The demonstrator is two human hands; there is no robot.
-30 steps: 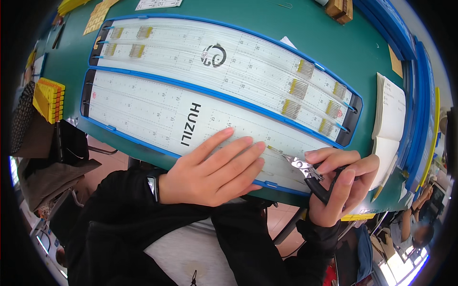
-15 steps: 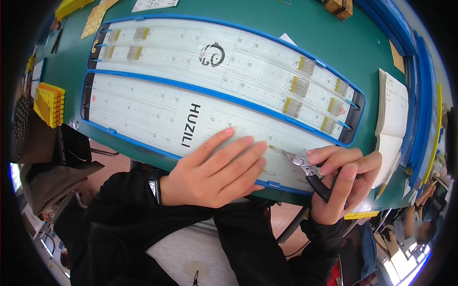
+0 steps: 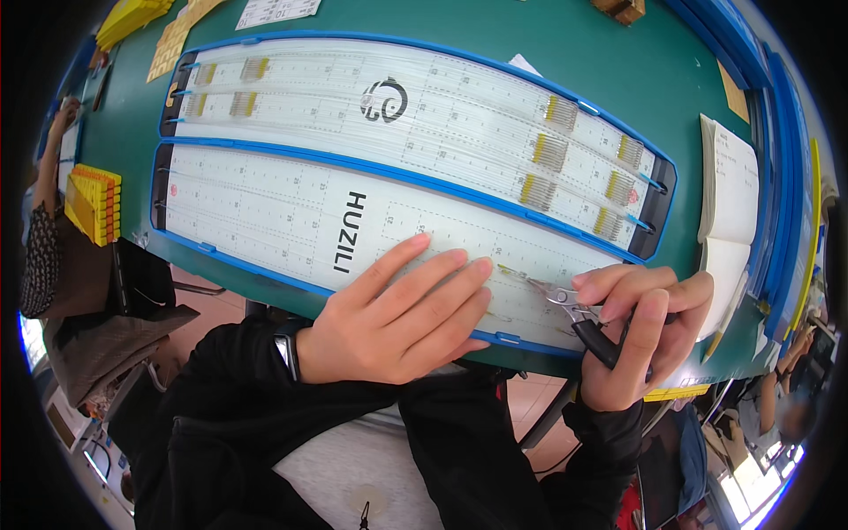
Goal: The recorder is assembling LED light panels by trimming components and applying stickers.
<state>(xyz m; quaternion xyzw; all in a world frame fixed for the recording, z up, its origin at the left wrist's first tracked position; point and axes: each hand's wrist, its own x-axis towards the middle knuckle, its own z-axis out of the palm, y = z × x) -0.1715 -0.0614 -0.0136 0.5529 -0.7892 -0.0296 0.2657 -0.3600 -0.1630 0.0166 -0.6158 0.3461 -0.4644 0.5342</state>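
An open notebook [image 3: 731, 177] lies on the right of the green table [image 3: 654, 79]. A yellow stack [image 3: 92, 205] sits at the left. A brown block [image 3: 620, 9] and white paper [image 3: 278, 9] are far back.

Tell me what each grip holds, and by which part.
The right grip holds pliers by their black handles. The left grip lies over the white panel, holding nothing visible.

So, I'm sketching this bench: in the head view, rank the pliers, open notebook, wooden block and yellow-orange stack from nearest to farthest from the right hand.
1. Pliers: held in the right hand.
2. Open notebook: table's right side.
3. Wooden block: top of the view.
4. Yellow-orange stack: table's left side.
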